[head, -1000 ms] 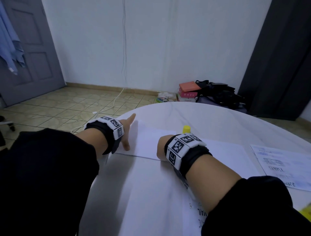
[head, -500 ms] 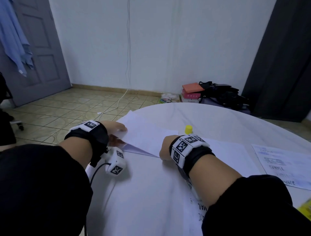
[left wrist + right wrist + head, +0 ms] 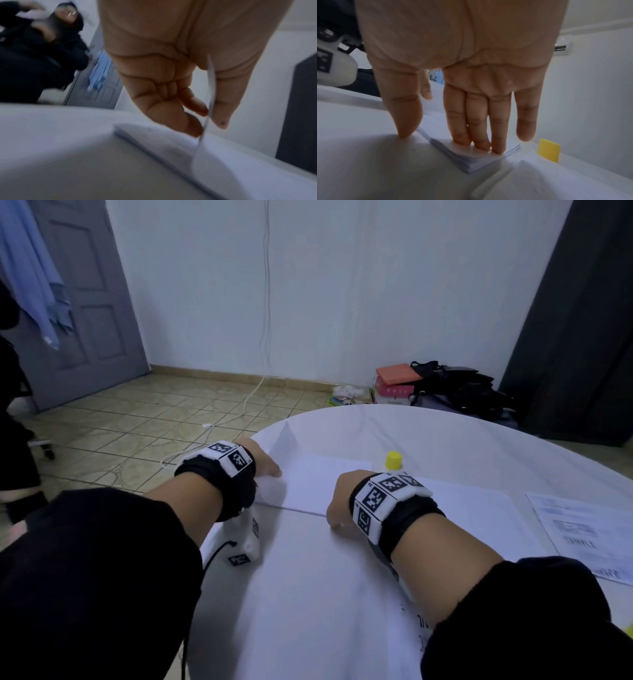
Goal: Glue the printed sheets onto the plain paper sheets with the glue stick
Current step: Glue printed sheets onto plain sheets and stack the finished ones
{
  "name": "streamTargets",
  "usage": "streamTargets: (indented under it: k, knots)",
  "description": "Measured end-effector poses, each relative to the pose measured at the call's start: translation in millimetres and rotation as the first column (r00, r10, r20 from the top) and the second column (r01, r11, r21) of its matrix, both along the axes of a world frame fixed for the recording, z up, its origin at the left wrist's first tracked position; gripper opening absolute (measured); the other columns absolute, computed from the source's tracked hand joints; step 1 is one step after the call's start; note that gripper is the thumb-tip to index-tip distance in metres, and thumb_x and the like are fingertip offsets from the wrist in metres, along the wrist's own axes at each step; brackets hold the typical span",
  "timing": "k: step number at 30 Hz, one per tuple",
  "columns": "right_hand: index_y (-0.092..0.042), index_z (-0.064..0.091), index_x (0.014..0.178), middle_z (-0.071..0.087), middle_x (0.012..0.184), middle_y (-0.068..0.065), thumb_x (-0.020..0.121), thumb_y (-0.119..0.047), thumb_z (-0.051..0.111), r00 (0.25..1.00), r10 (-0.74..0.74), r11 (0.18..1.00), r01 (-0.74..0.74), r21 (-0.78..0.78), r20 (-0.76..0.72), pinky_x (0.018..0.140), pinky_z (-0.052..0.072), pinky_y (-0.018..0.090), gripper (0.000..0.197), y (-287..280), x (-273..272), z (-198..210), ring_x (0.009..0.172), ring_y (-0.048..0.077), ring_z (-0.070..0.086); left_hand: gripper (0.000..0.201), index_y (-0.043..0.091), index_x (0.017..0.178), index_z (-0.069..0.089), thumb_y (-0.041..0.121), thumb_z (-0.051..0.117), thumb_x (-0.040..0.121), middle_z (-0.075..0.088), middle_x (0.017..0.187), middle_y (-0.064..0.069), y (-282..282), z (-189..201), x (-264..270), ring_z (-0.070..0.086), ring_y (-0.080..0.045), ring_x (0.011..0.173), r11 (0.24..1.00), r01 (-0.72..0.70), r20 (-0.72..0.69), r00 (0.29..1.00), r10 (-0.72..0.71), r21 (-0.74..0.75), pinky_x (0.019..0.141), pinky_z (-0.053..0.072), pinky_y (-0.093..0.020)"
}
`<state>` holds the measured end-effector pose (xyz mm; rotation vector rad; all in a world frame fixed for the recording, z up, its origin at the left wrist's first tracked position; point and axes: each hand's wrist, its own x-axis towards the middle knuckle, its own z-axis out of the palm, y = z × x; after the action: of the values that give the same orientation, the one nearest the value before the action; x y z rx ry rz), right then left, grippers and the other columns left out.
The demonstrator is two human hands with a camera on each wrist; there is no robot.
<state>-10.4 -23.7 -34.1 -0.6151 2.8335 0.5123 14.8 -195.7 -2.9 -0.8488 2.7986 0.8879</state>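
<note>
A stack of plain white sheets (image 3: 318, 484) lies on the round white table (image 3: 445, 433). My left hand (image 3: 265, 465) is at the stack's left edge. In the left wrist view, thumb and fingers of my left hand (image 3: 206, 125) pinch the edge of the top plain sheet (image 3: 211, 83), lifted off the stack (image 3: 154, 135). My right hand (image 3: 337, 505) holds down the stack's near right corner. Its straight fingers (image 3: 479, 143) press on the stack (image 3: 471, 161). The glue stick (image 3: 393, 460), yellow-capped, stands just beyond my right wrist; the right wrist view also shows the glue stick (image 3: 548, 150). One printed sheet (image 3: 582, 529) lies far right.
Another printed sheet (image 3: 421, 631) lies partly under my right forearm, and a plain sheet (image 3: 472, 508) right of the stack. The table edge (image 3: 219, 535) runs close by my left wrist. Boxes and black bags (image 3: 445, 385) sit on the floor beyond. A person in black (image 3: 34, 54) is at left.
My left hand went from lying flat on the stack to pinching the top sheet's left edge; the sheet rose half a second ago and now hangs lower. My right hand stayed pressing.
</note>
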Motion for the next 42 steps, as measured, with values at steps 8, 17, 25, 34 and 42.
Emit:
streamTargets:
  k: [8, 17, 25, 34, 42]
  knots:
    - [-0.015, 0.067, 0.085, 0.063, 0.073, -0.001, 0.075, -0.027, 0.062, 1.0, 0.022, 0.997, -0.024, -0.079, -0.018, 0.07, 0.044, 0.027, 0.017, 5, -1, 1, 0.067, 0.019, 0.058, 0.031, 0.006, 0.119, 0.045, 0.019, 0.046, 0.091, 0.056, 0.095, -0.013, 5, -1, 5, 0.059, -0.032, 0.07, 0.699, -0.08, -0.096, 0.973, 0.208, 0.711, 0.063, 0.056, -0.04]
    - [-0.018, 0.046, 0.058, 0.048, 0.056, -0.003, 0.072, -0.032, 0.066, 0.999, -0.037, 0.965, 0.042, -0.259, 0.027, 0.056, 0.035, 0.023, 0.028, 7, 8, 14, 0.05, 0.014, 0.045, 0.009, 0.005, 0.087, 0.056, 0.014, 0.052, 0.09, 0.066, 0.085, -0.019, -7, -8, 21, 0.064, -0.029, 0.068, 0.597, -0.019, -0.058, 0.992, 0.11, 0.802, 0.065, 0.052, -0.032]
    - [-0.017, 0.041, 0.061, 0.045, 0.061, -0.001, 0.074, -0.07, 0.055, 0.999, 0.029, 0.981, -0.034, -0.189, -0.029, 0.069, 0.039, 0.031, 0.056, -1, 22, 24, 0.069, 0.023, 0.05, 0.013, 0.008, 0.075, 0.058, 0.008, 0.054, 0.088, 0.062, 0.056, -0.007, -2, -30, 29, 0.057, -0.022, 0.068, 0.45, -0.037, -0.136, 0.928, 0.347, 0.892, 0.067, 0.044, -0.025]
    - [-0.012, 0.042, 0.113, 0.054, 0.08, 0.004, 0.086, -0.016, 0.046, 0.976, -0.149, 0.946, 0.093, -0.311, -0.161, 0.068, 0.041, 0.036, 0.028, 11, 25, 31, 0.07, 0.023, 0.053, 0.007, 0.007, 0.078, 0.052, 0.005, 0.052, 0.085, 0.057, 0.078, -0.012, 4, -27, 27, 0.053, -0.02, 0.064, 0.467, -0.048, -0.14, 0.923, 0.359, 0.883, 0.062, 0.042, -0.023]
    - [-0.005, 0.031, 0.146, 0.037, 0.145, 0.015, 0.1, -0.006, 0.033, 0.973, -0.141, 0.845, 0.216, -0.49, 0.184, 0.058, 0.032, 0.008, 0.046, 40, 14, 73, 0.13, 0.027, 0.04, 0.005, 0.007, 0.08, 0.052, 0.007, 0.053, 0.085, 0.057, 0.075, -0.012, 6, -30, 24, 0.052, -0.018, 0.059, 0.531, -0.064, -0.147, 0.927, 0.346, 0.845, 0.052, 0.041, -0.021]
